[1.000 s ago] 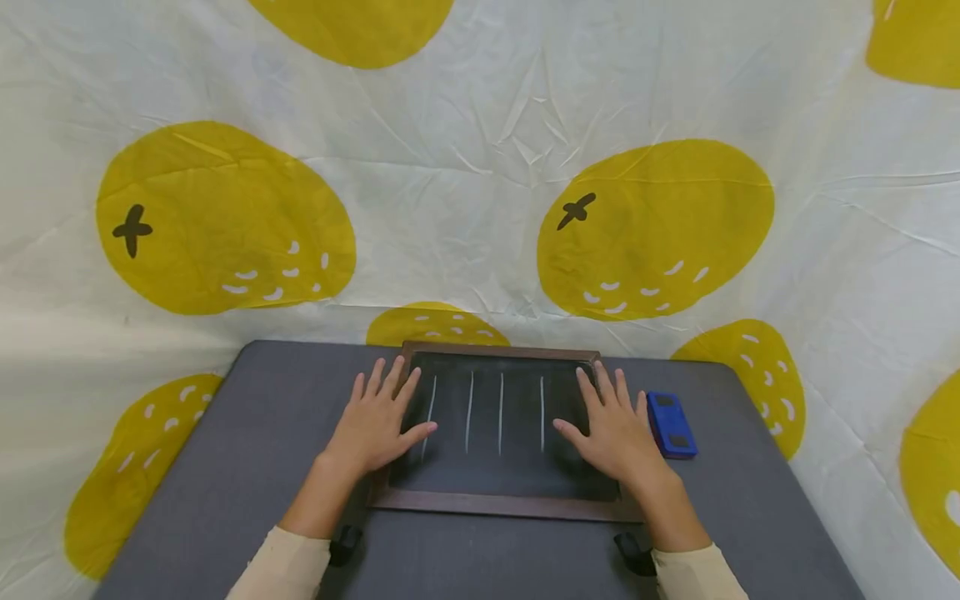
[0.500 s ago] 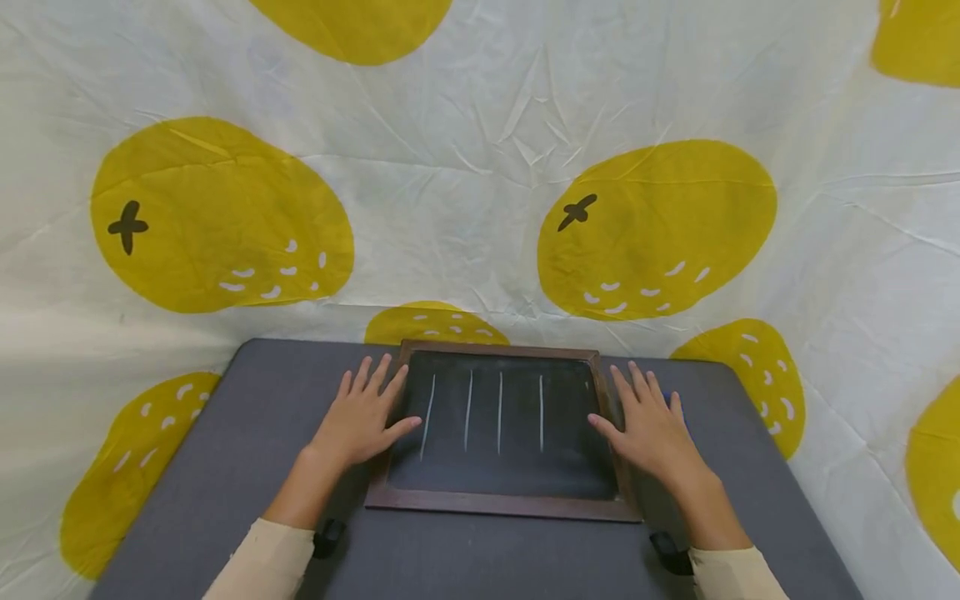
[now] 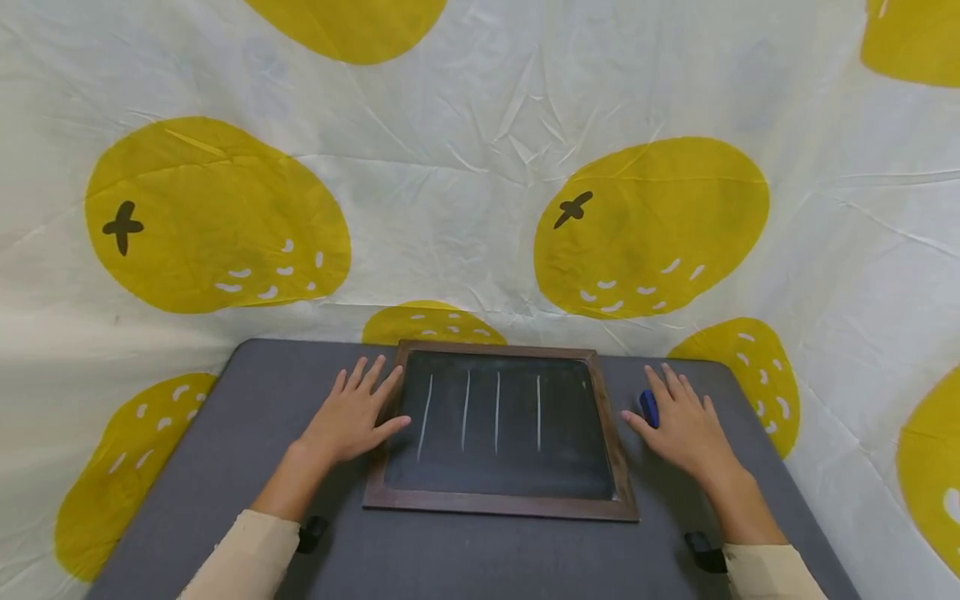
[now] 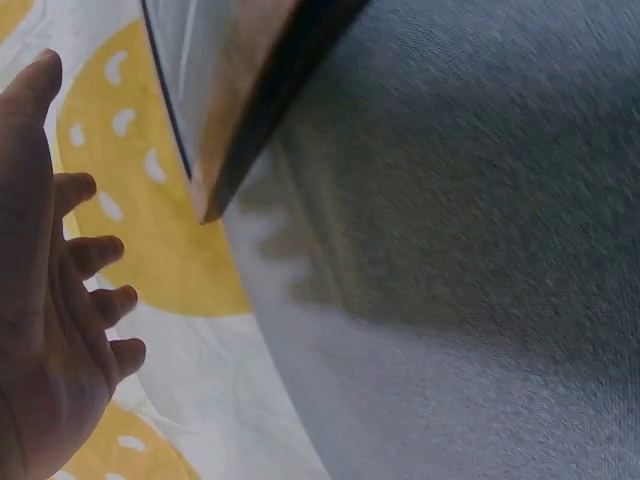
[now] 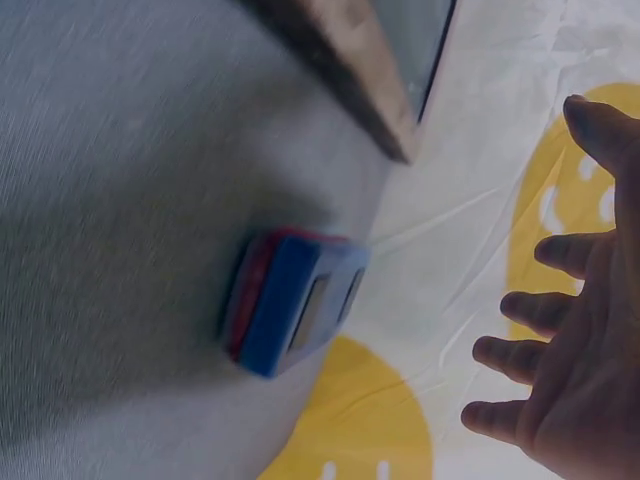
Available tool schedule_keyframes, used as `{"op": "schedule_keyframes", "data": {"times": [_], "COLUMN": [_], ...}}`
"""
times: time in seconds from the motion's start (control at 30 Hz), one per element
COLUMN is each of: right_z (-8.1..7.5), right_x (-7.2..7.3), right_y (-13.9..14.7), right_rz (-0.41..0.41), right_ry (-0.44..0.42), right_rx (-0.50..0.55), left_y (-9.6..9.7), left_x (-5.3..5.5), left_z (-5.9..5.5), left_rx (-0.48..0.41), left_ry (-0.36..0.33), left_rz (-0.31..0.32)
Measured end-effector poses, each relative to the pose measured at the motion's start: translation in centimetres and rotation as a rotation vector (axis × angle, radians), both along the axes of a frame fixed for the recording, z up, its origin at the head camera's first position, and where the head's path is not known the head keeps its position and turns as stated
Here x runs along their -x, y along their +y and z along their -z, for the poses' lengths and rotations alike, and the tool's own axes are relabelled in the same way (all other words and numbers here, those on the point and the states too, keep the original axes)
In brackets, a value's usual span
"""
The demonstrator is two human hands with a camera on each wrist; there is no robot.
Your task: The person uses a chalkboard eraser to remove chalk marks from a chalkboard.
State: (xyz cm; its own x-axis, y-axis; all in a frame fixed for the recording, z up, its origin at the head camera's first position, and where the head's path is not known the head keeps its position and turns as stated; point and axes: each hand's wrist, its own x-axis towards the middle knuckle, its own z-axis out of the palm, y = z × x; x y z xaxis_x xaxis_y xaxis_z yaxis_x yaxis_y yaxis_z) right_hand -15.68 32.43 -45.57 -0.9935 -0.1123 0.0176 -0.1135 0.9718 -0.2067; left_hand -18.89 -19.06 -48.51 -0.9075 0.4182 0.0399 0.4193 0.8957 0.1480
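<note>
A framed chalkboard [image 3: 465, 479] with several white vertical chalk lines lies on the dark grey table. My left hand [image 3: 352, 423] hovers with spread fingers by its left side, the thumb overlapping the frame in the head view. Over to the right of the board, my right hand [image 3: 681, 425] has its fingers spread above a blue board eraser [image 3: 649, 410], partly covering it in that view. The right wrist view shows the eraser [image 5: 300, 305] whole, with a red underside and dark patches on top, apart from the fingers. Neither hand holds anything.
The grey table [image 3: 495, 554] ends at a white cloth backdrop [image 3: 442, 208] printed with large yellow fruit shapes. Black wrist straps [image 3: 705, 552] show below both hands.
Both hands have moved outward from over the board, the left one slightly leftward and the right one farther right, over the eraser. Board and eraser stay put.
</note>
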Motion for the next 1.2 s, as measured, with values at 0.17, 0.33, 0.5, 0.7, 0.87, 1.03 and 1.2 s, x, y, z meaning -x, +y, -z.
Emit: {"op": "schedule_keyframes", "data": {"times": [0.17,0.33,0.5,0.7,0.87,1.03,1.2], "right_z": [0.7,1.3,2.3,3.3,3.6,4.1,4.7], "right_x": [0.2,0.3,0.6,1.1,1.5,1.7,1.8], "right_y": [1.4,2.6,3.9,5.1,5.3,5.4,5.6], "right_rz": [0.010,0.014,0.015,0.054,0.091,0.113,0.138], "right_ry": [0.004,-0.020,-0.030,-0.058,-0.084,-0.093,-0.122], "right_rx": [-0.035,-0.062,-0.034,0.006,0.034,0.046,0.067], "left_y": [-0.5,-1.0,-1.6,-2.2,-2.7,-3.0,-3.2], "left_x": [0.2,0.4,0.8,1.2,1.5,1.6,1.8], "left_z": [0.6,1.3,2.0,2.5,2.8,3.0,3.3], "left_rx": [0.005,0.029,0.031,0.030,0.029,0.018,0.021], "left_ry": [0.029,0.028,0.015,-0.021,-0.056,-0.075,-0.102], "left_rz": [0.037,0.060,0.079,0.078,0.067,0.058,0.051]}}
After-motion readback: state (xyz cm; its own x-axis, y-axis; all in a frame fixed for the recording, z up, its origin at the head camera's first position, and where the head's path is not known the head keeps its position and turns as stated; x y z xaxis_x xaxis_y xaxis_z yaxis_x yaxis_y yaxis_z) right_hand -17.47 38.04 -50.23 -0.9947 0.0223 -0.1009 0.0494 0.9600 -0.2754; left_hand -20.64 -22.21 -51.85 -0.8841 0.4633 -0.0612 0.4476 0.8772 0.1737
